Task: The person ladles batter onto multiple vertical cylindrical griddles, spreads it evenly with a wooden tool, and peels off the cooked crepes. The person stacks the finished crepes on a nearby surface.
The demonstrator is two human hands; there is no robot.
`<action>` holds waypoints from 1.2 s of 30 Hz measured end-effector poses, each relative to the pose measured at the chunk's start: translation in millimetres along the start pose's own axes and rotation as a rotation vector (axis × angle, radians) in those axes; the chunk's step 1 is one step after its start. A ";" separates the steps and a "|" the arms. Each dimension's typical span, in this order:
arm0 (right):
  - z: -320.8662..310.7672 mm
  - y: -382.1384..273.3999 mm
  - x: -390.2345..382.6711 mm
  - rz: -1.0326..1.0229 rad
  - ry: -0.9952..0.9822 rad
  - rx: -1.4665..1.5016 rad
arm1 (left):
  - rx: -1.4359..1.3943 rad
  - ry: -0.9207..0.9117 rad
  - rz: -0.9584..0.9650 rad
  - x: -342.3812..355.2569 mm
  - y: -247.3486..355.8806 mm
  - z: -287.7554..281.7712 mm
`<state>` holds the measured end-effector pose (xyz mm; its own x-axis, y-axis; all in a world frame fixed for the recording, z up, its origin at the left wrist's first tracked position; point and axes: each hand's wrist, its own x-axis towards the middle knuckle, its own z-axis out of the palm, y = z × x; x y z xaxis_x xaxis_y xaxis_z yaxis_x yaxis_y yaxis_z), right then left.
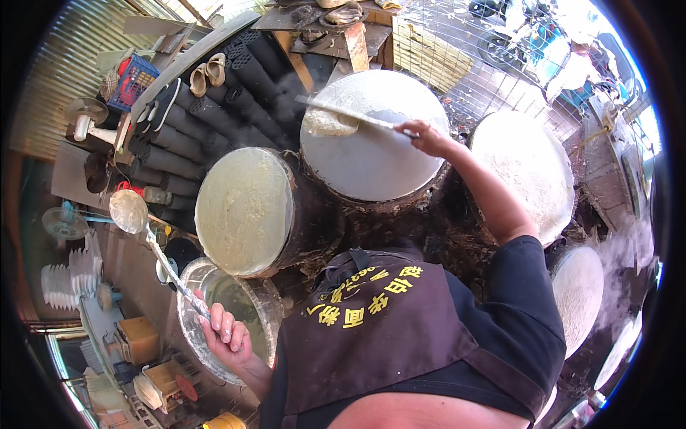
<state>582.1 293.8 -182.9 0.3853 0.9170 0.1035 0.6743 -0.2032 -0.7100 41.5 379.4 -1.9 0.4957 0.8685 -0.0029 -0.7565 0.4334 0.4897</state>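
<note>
My left hand [227, 334] grips the long, batter-smeared handle of a ladle [129, 211], whose pale-coated bowl is held out at the far left. Below that handle stands a wide tub [187, 322] with whitish liquid inside. My right hand [426, 139] is closed round the end of a long thin flat blade [350, 114] reaching left across the middle round drum top [379, 171]. Under the blade's left part lies a bunched, cream-coloured piece of sheet or batter [330, 123]. The left drum top [243, 207] carries a yellowish-white layer.
More round tops stand to the right, one with a white crust [525, 168] and another beside rising steam [577, 297]. Black perforated cylinders [257, 79] are stacked at back left, with tan clogs [209, 74] on them. Wire fencing [457, 43] runs behind.
</note>
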 end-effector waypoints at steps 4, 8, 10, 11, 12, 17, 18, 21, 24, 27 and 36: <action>-19.7 -1.3 -31.5 -0.057 -0.108 -0.016 | 0.029 0.010 0.007 -8.7 0.9 -5.4; -32.9 -0.7 -22.4 0.081 0.006 -0.083 | -0.051 0.002 -0.028 -2.8 -4.2 0.8; -20.8 5.4 -9.9 0.059 0.077 -0.085 | -0.052 0.005 -0.024 -0.3 -3.5 2.9; -16.0 9.1 -8.9 0.018 0.027 -0.129 | -0.057 0.021 -0.014 -2.2 -2.5 3.8; -12.9 11.8 -13.5 -0.012 -0.018 -0.106 | -0.056 -0.002 -0.011 -2.7 -1.9 2.7; -45.5 20.6 -43.1 0.017 -0.117 -0.125 | -0.076 -0.016 -0.014 -4.8 -1.2 -1.7; -45.5 15.8 -38.3 0.017 -0.065 -0.127 | -0.076 -0.013 -0.018 -3.7 -1.7 -3.1; -28.6 7.2 -13.7 -0.008 0.033 -0.153 | -0.096 0.040 -0.006 -4.3 -3.6 4.2; -29.1 -2.0 -19.6 -0.057 -0.112 -0.100 | -0.080 0.032 -0.014 -4.4 -6.9 7.8; -45.1 21.6 -49.1 -0.054 -0.124 -0.187 | -0.078 0.016 -0.024 -6.2 -10.3 8.8; -32.9 17.7 -32.7 -0.136 -0.083 -0.155 | -0.042 0.030 -0.037 -16.2 -24.8 24.2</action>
<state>602.2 248.9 -175.9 0.2352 0.9633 0.1290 0.8079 -0.1200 -0.5770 62.6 348.8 7.1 0.5109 0.8584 -0.0464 -0.7555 0.4741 0.4522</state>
